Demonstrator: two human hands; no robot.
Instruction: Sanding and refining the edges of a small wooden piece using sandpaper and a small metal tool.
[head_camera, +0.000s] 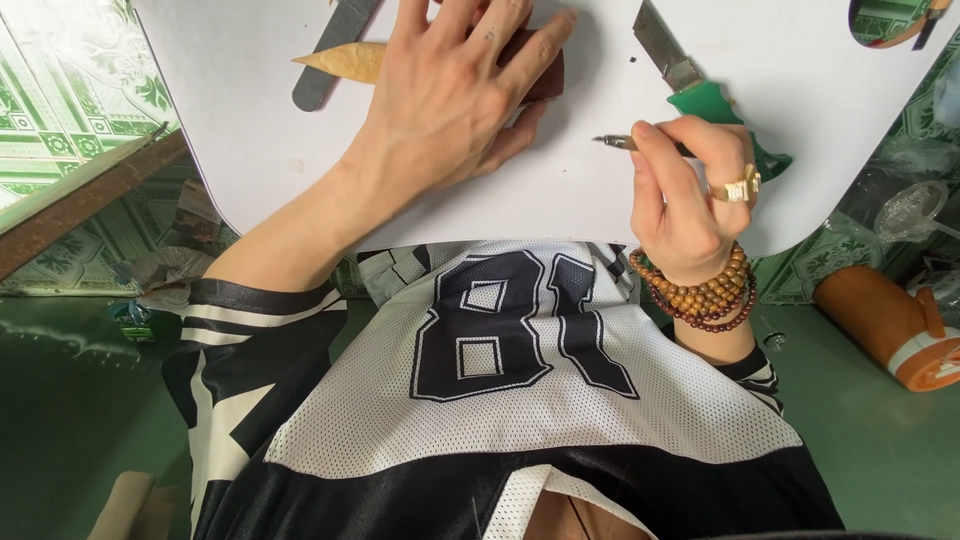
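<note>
Pressing flat on dark brown piece (540, 70), left hand (450, 100) spreads fingers wide, pins it to white board (300, 150) near top edge. Right hand (690, 190) pinches thin pointed tool (620, 142), tip just beside piece. Knife (665, 50), green handle (715, 105) lie near. Tan leaf shape (345, 60) sits left. Risk: sharp tip could slip, poke left fingers if piece slides.

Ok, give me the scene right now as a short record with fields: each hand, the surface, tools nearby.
left hand: left hand pressed flat on a dark brown piece
right hand: right hand pinches a thin pointed tool, tip toward the piece
surface: white board
nearby tools: utility knife with a green handle, grey strip, tan leaf-shaped piece
floor: orange jug on its side
</note>
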